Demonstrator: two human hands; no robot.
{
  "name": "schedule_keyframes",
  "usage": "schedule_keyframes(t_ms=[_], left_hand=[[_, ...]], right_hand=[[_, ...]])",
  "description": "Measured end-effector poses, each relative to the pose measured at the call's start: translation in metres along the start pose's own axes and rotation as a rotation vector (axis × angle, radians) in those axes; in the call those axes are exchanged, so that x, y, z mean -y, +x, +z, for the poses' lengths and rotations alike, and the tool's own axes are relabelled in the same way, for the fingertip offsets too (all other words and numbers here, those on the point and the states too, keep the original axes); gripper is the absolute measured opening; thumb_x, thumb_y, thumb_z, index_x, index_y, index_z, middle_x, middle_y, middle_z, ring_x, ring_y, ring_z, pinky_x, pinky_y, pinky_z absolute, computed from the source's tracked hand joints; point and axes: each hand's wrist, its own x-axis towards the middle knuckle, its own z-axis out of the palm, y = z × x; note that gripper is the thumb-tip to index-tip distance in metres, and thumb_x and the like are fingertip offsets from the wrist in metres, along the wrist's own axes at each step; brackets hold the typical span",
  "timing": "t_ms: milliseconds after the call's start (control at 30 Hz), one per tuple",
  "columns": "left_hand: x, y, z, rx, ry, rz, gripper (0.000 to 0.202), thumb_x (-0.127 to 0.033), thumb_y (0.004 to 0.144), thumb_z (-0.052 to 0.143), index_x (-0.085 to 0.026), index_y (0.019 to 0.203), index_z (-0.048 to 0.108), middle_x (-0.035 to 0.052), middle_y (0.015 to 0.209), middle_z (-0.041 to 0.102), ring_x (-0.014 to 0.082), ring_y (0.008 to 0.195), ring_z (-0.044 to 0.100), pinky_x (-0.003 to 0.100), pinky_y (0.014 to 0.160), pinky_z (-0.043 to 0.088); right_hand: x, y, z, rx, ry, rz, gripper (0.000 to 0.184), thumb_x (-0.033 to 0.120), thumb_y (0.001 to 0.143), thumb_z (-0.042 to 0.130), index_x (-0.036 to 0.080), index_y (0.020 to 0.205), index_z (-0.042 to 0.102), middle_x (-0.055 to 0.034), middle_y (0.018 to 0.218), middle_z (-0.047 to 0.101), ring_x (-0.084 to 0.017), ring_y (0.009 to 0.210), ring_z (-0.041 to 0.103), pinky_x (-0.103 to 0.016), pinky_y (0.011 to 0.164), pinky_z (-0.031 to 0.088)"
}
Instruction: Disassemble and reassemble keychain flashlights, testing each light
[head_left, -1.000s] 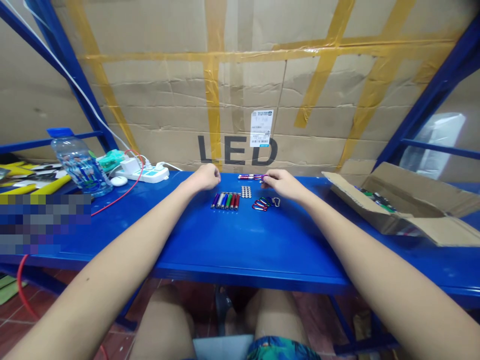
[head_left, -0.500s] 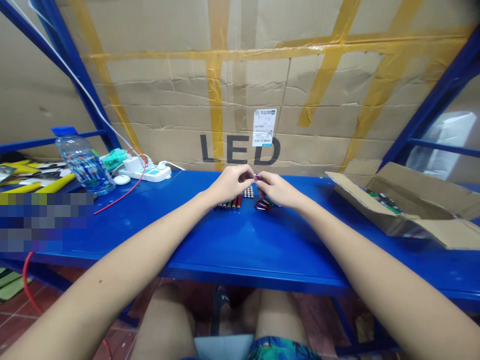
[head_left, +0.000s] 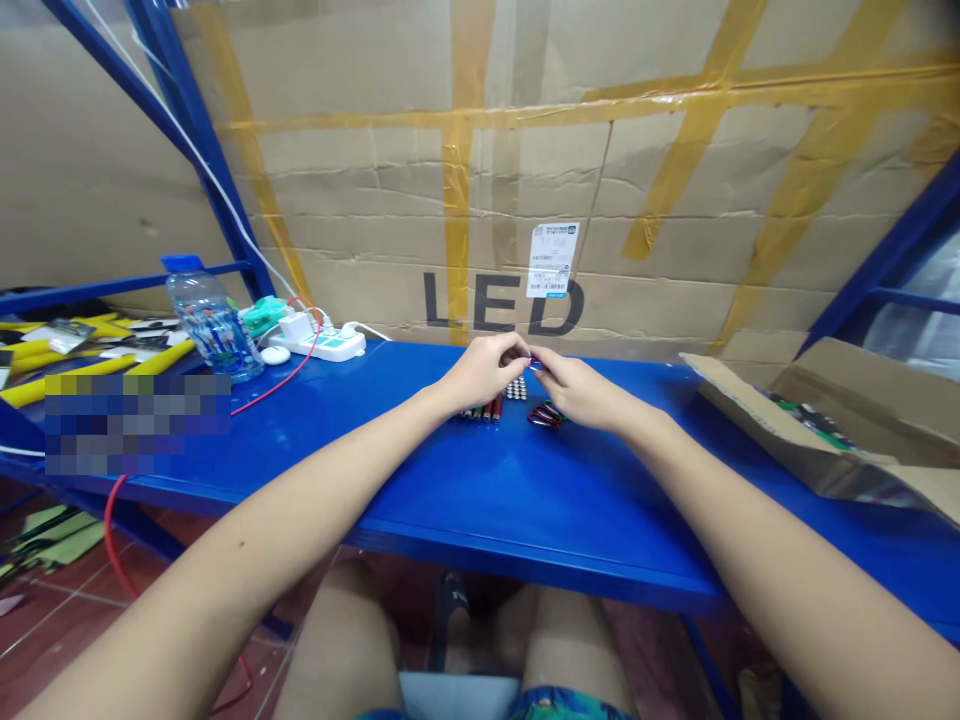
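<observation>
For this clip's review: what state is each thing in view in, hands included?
Left hand: fingers curled at the small shiny item, grip unclear
Right hand: pinching that item
Small shiny item: off the table, largely hidden
Metal tubes: side by side, partly hidden
Silver discs: in rows
Carabiners: lying together
Bottle: capped
Power strip: plugs inserted
Carton: open
</observation>
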Motion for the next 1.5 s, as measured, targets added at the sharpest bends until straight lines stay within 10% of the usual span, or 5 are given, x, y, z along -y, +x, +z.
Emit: schedule_keyframes(t_ms=[400, 767, 1067, 1267, 1500], left_hand=[[0.002, 0.002, 0.007, 0.050, -0.373, -0.178, 0.002, -0.013, 0.084, 0.062, -0.013, 0.085, 0.063, 0.0011, 0.072, 0.066, 0.0114, 0.063, 0.063, 0.026, 0.064, 0.051], [-0.002, 0.001, 0.007, 0.072, -0.376, -0.215, 0.006, -0.014, 0.084, 0.064, -0.012, 0.086, 0.069, 0.0023, 0.067, 0.067, 0.0129, 0.063, 0.064, 0.027, 0.063, 0.052], [0.043, 0.010, -0.036, -0.040, 0.024, -0.272, 0.012, -0.014, 0.084, 0.057, -0.014, 0.086, 0.069, 0.0053, 0.074, 0.071, 0.0136, 0.068, 0.066, 0.028, 0.072, 0.051], [0.081, 0.004, -0.065, 0.216, 0.157, -0.388, 0.013, -0.024, 0.075, 0.066, -0.013, 0.080, 0.072, 0.0089, 0.087, 0.075, 0.0182, 0.081, 0.065, 0.030, 0.078, 0.049], [0.088, 0.003, -0.076, 0.556, 0.162, -0.443, 0.019, -0.026, 0.068, 0.066, -0.016, 0.081, 0.074, 0.0038, 0.079, 0.073, 0.0156, 0.072, 0.060, 0.027, 0.071, 0.044]], right_hand=[[0.007, -0.001, 0.001, -0.004, -0.230, 0.045, 0.029, 0.017, 0.098, 0.033, 0.012, 0.115, 0.055, -0.0161, 0.098, 0.071, -0.025, 0.084, 0.065, -0.031, 0.069, 0.042], [-0.007, 0.004, 0.010, -0.133, 0.034, 0.016, 0.033, 0.024, 0.101, 0.035, 0.014, 0.128, 0.051, -0.0174, 0.127, 0.065, -0.026, 0.113, 0.062, -0.036, 0.091, 0.047], [-0.046, -0.001, -0.025, -0.036, -0.241, 0.482, 0.031, 0.026, 0.096, 0.041, 0.011, 0.112, 0.063, -0.0227, 0.119, 0.068, -0.032, 0.108, 0.065, -0.038, 0.087, 0.050], [-0.048, -0.008, -0.035, 0.340, -0.329, 0.782, 0.025, 0.022, 0.088, 0.049, 0.008, 0.100, 0.067, -0.0243, 0.098, 0.070, -0.029, 0.069, 0.070, -0.035, 0.058, 0.051], [-0.053, -0.010, -0.038, 0.322, -0.285, 0.835, 0.028, 0.029, 0.079, 0.063, 0.012, 0.101, 0.065, -0.0171, 0.092, 0.069, -0.023, 0.059, 0.065, -0.032, 0.050, 0.048]])
